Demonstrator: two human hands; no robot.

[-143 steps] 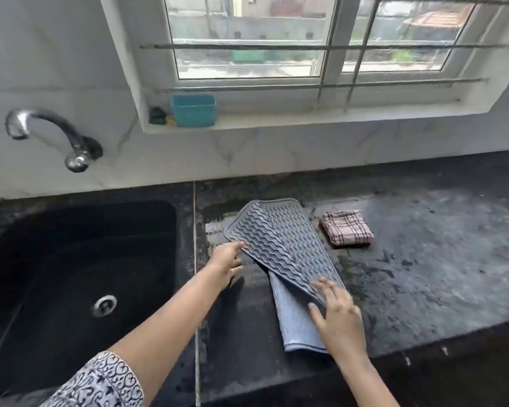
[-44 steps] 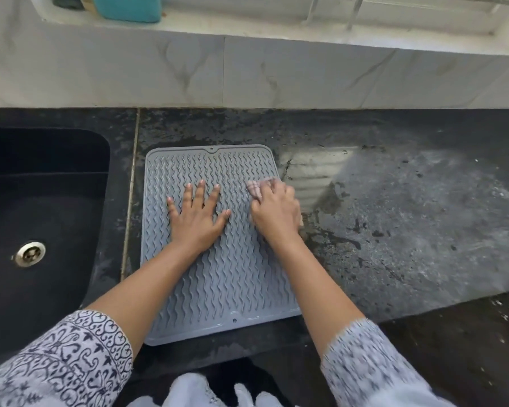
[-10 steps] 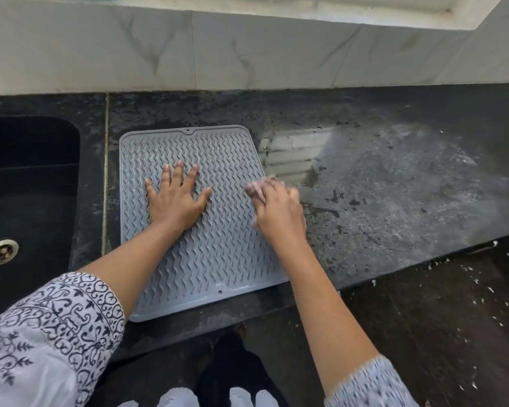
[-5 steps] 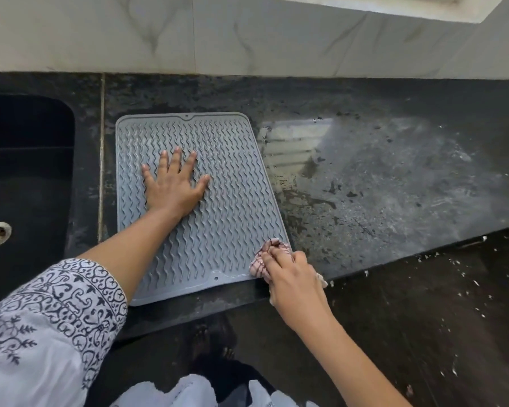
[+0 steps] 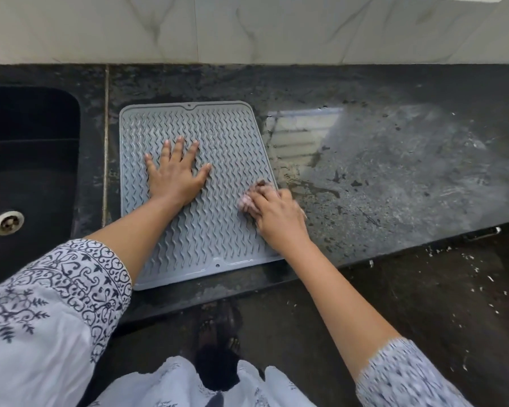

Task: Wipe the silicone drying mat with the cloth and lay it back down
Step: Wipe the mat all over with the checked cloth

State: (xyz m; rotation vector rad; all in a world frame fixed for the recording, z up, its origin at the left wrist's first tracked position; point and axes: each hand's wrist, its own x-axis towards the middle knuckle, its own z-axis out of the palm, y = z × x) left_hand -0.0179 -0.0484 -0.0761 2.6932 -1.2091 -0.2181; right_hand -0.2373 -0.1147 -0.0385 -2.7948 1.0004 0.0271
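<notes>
The grey silicone drying mat (image 5: 218, 136) with wavy ridges lies flat on the dark countertop (image 5: 394, 171), just right of the sink. My left hand (image 5: 174, 174) presses flat on the mat's middle, fingers spread. My right hand (image 5: 274, 215) is closed over the checked pink cloth (image 5: 252, 195) at the mat's right edge, about halfway along it. Most of the cloth is hidden under my fingers and blurred.
A black sink (image 5: 27, 171) with a metal drain (image 5: 8, 222) lies to the left. A marble backsplash (image 5: 247, 27) runs along the back. The counter right of the mat is wet and streaked. Its front edge runs below the mat, with dark floor (image 5: 423, 304) beyond.
My right hand with the cloth slid from the mat's near right corner back up along the right edge. The left hand stayed pressed on the mat.
</notes>
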